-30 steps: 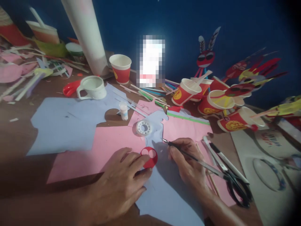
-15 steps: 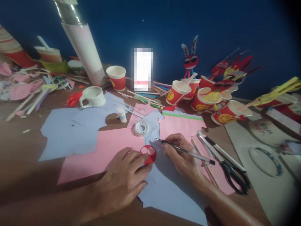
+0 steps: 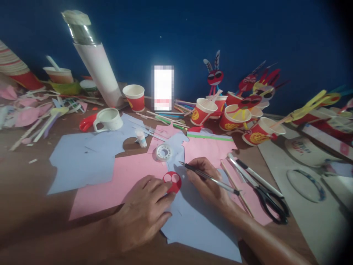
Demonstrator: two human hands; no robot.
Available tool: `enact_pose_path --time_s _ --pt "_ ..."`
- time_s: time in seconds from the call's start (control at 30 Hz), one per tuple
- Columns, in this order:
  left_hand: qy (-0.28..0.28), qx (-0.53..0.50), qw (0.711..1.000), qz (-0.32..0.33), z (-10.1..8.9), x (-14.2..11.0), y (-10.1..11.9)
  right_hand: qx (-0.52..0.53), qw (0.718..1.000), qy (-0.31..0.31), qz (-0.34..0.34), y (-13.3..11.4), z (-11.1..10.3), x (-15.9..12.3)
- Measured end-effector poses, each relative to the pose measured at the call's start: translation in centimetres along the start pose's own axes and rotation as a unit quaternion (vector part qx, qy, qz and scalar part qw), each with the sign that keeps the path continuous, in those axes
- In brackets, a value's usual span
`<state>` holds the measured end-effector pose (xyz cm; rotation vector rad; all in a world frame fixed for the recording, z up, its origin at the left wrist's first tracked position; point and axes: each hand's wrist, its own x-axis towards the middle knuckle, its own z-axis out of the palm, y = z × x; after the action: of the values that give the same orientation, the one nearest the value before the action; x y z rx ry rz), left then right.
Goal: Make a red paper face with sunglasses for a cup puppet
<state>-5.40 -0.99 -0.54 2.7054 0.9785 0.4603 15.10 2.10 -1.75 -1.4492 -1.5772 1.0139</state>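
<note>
1. Our left hand [image 3: 143,211] stays pressed flat, fingertips pinning the red paper disc [image 3: 172,182] to the blue sheet [image 3: 193,221] on the tabletop; grip spread, clamped on nothing.
2. Our right hand [image 3: 208,182] keeps its grip closed on the pen [image 3: 209,178]; the tip has eased toward 10 o'clock, just clear of the disc.
3. The scissors [image 3: 264,197] lie untouched at 3 o'clock; tape roll [image 3: 163,152] sits at 12.

You're looking at a dim, soft scene: a bright pixelated rectangle [image 3: 162,87] glares at the back, the foil-topped tube [image 3: 92,59] catches highlights, heavy shadow covers the near table [image 3: 24,206], and the right corners darken and warp.
</note>
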Motion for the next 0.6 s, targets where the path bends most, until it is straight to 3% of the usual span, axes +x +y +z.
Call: enact_pose_path --time_s 0.2,0.43,0.6 --pt "0.014 -0.001 1.0 0.01 0.08 -0.09 -0.13 0.011 1.0 0.001 0.01 -0.07 -0.01 -0.04" --pt "-0.007 -0.035 0.999 -0.03 -0.29 -0.03 0.08 0.083 0.995 0.046 0.01 0.11 0.14 -0.4" --pt "-0.01 -0.037 0.999 -0.022 -0.25 0.0 0.05 0.026 0.999 0.033 0.023 -0.23 -0.18 -0.67"
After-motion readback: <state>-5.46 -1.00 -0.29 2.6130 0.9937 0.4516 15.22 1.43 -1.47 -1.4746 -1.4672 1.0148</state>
